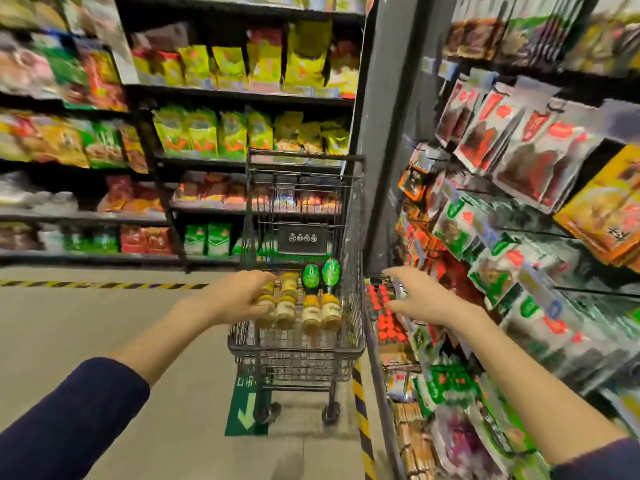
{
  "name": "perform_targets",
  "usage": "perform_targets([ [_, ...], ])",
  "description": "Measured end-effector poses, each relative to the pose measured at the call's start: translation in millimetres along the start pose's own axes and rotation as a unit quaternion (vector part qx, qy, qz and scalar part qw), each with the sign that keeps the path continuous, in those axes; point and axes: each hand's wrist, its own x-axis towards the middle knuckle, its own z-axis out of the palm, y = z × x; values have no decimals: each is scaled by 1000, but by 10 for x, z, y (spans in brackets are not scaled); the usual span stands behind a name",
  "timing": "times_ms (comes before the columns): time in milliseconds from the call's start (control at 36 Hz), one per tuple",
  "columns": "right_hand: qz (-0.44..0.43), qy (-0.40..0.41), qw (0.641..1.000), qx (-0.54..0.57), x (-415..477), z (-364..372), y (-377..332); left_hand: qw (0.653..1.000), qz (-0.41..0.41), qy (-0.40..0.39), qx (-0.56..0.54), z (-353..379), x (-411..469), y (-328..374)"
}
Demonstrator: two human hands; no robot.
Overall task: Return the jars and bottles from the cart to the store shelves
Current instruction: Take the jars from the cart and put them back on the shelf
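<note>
— Fingers (259, 277) of our left hand (239, 299): what do we see?
— We see them curled round the leftmost small glass jar with a yellow lid (266, 303), thumb below and fingers over the top. That is a grasp.
— And where does that jar sit?
— In the upper basket of the black wire shopping cart (298, 348), at the left end of a row of yellow-lidded jars (311, 313). Behind the row's right end we see two green-topped bottles (331, 270), upright and side by side.
— Our right hand (420, 301)?
— Its fingers (394, 271) are spread and straight, holding nothing. The hand hovers just past the cart's right rim, above a cluster of red-capped items (384, 320), too blurred for us to name, low on the right-hand store shelf (379, 382).
— Outward from there?
— Our forearms are bare, with dark blue sleeves (86, 410) near the elbows. The cart stands on grey floor by a green arrow sticker (246, 410). Black-and-yellow striped tape (360, 410) runs along the shelf's foot. Black back shelves (242, 93) ahead hold blurred bright packets.
</note>
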Motion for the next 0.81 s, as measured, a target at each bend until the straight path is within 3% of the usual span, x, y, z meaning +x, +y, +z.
perform_targets([
  [583,0,-21,998,-65,1816,-54,-162,994,4,-76,76,-79,1490,-1072],
  [806,8,-45,997,-56,2278,220,-211,993,26,-97,54,76,1889,-1349],
])
